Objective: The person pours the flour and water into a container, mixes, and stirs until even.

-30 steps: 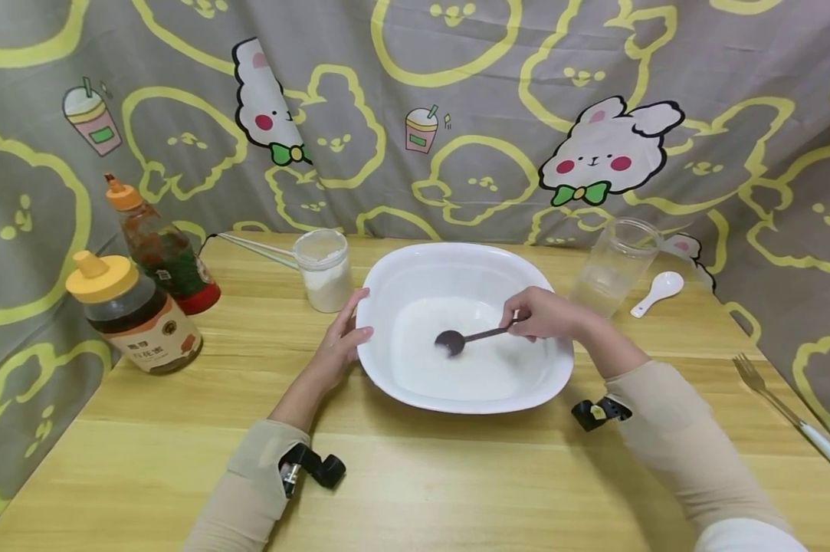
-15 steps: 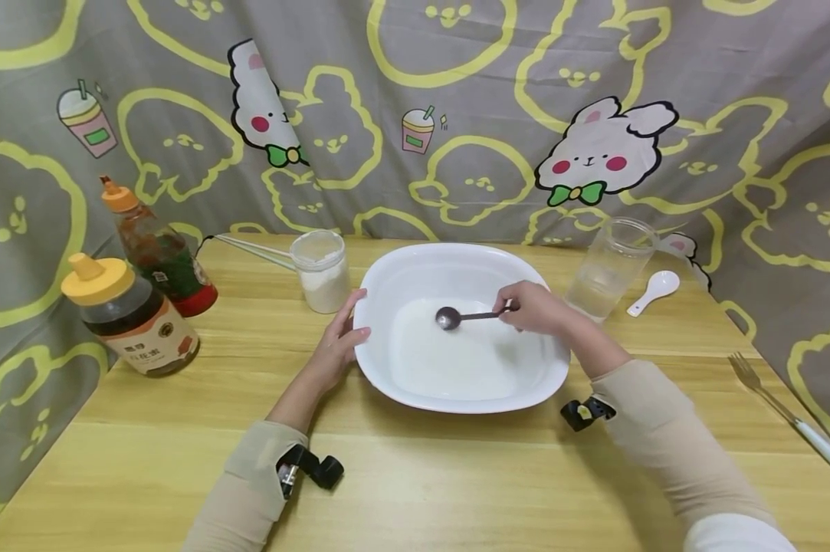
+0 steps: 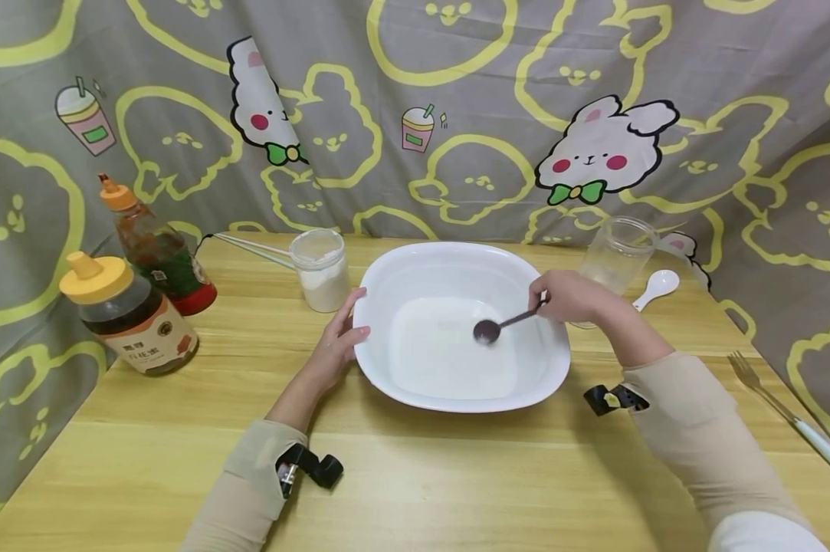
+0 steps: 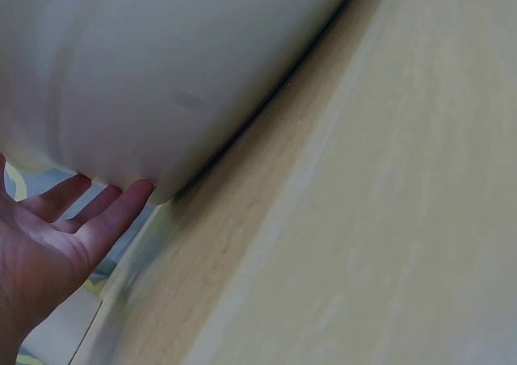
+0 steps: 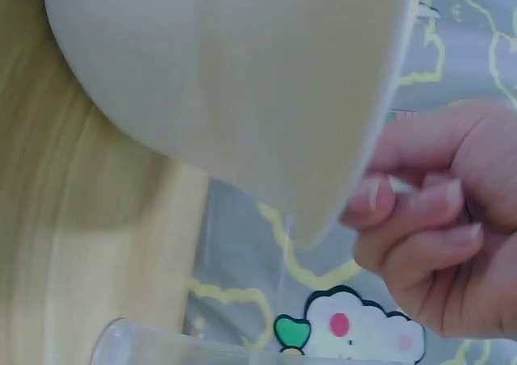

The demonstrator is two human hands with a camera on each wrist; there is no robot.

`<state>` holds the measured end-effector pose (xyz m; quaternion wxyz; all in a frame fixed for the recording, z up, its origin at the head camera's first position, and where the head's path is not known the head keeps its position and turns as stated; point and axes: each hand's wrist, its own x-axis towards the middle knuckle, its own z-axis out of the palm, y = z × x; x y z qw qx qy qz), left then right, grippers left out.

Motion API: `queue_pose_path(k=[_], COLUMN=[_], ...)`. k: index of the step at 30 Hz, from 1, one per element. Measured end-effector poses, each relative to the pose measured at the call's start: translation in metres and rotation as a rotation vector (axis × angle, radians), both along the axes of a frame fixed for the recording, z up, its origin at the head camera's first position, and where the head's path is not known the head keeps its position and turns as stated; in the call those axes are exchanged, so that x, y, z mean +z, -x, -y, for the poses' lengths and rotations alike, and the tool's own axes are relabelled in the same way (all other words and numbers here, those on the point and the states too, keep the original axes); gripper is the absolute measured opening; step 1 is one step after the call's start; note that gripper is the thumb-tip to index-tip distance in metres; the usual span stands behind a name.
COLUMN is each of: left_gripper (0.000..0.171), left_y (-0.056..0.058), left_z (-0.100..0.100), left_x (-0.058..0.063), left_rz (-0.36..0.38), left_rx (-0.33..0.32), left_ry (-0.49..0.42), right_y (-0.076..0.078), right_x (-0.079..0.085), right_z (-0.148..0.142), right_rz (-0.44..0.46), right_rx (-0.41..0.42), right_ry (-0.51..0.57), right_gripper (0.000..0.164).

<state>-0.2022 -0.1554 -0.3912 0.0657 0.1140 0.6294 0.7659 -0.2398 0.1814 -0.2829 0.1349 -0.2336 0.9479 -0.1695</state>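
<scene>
A white basin [image 3: 463,404] stands mid-table with a milky white liquid [image 3: 442,353] in its bottom. My left hand [image 3: 337,337] holds the basin's left side, thumb at the rim. Seen from the left wrist, the fingers [image 4: 113,216] press on the basin's outer wall. Over the right rim, my right hand [image 3: 569,297] pinches the handle of a dark brown spoon [image 3: 487,331]. The spoon's bowl is down at the liquid. In the right wrist view the right hand [image 5: 440,228] has its fingers curled; the basin wall hides the spoon there.
A jar of white powder [image 3: 323,284] stands left of the basin, chopsticks [image 3: 256,247] behind it. Farther left are a honey bottle [image 3: 142,330] and a red sauce bottle [image 3: 169,264]. On the right are a clear jar [image 3: 615,257], a white spoon [image 3: 659,285] and a fork [image 3: 780,406].
The dark spoon rose slightly and then swept right and a little nearer through the basin, my right hand moving right with it. My left hand keeps its place on the basin.
</scene>
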Motion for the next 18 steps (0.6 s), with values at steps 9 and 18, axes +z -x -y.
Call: queue_pose_path(k=[9,18], left_gripper=[0.064,0.064], left_y=[0.000,0.001], left_z=[0.000,-0.001], left_x=[0.000,-0.002], left_rz=[0.002,-0.013], left_rx=[-0.001,-0.007], left_ry=[-0.001,-0.024], right_y=[0.021,0.004], right_x=[-0.039,-0.044], right_z=[0.030,0.034], right_rz=[-0.062,0.285], right_rx=[-0.093,0.187], right_ry=[0.201,0.302], right_gripper=[0.010,0.010])
